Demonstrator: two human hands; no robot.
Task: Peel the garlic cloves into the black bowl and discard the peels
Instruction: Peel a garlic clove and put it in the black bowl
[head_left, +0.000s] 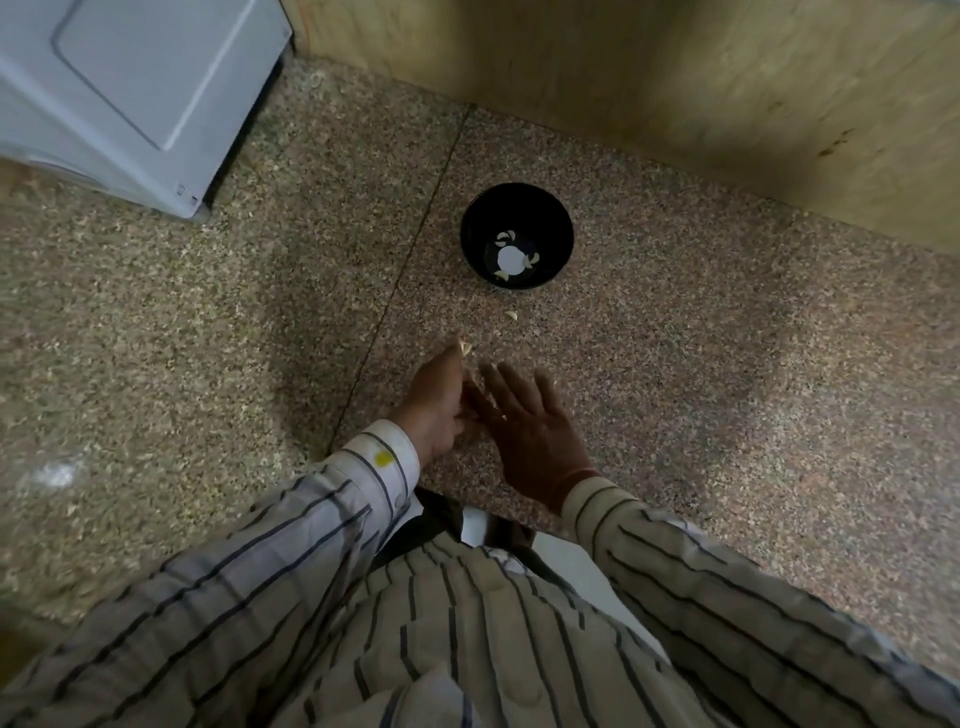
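Black bowl (517, 235) holds peeled cloves (505, 237); left hand (435, 404) pinches a clove (466, 347), right hand (524, 423) spread.

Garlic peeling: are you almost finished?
Partly. A few peeled cloves lie in the black bowl. The left hand pinches a garlic piece; the right hand is open beside it. One piece remains on the counter.

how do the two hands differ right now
The left hand pinches a small pale piece at its fingertips; the right hand holds nothing. The left hand's fingers are drawn together; the right hand's are spread and straight, blurred. Both hang low over the counter, touching, near side of the black bowl.
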